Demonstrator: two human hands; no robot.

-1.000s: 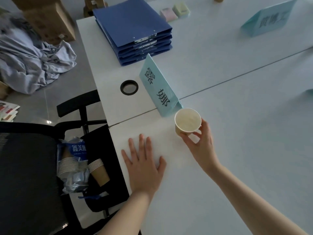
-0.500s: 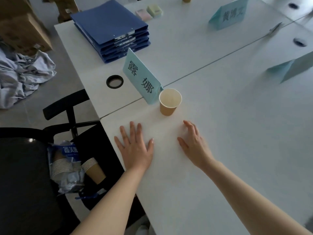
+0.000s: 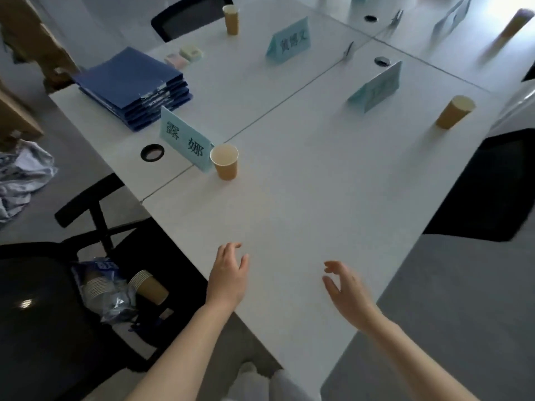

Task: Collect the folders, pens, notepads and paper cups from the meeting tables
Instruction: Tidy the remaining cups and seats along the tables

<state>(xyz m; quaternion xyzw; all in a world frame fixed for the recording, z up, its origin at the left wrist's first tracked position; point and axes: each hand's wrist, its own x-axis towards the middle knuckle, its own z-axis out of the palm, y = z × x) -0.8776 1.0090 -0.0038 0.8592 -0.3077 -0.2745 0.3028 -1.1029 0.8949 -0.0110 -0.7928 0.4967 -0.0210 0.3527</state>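
Note:
A brown paper cup [image 3: 225, 161] stands upright on the white table [image 3: 304, 198], touching the near name card [image 3: 185, 139]. Another paper cup [image 3: 454, 111] stands at the right edge, and a third [image 3: 231, 19] at the far side. A stack of blue folders [image 3: 134, 85] lies at the back left, with small notepads [image 3: 185, 55] behind it. My left hand [image 3: 228, 274] and my right hand [image 3: 346, 290] hover open over the table's near edge, well short of the nearest cup, holding nothing.
A black chair [image 3: 43, 328] at the left carries a plastic bag of stacked paper cups [image 3: 100, 287] and a loose cup stack [image 3: 147, 286]. Two more name cards [image 3: 289, 41] [image 3: 376, 88] stand farther back. A cable hole [image 3: 152, 152] sits left of the near card.
My right hand let go of the cup, which now stands beside the name card. Both hands lifted off the table and drew back toward the near edge; the view pulled back.

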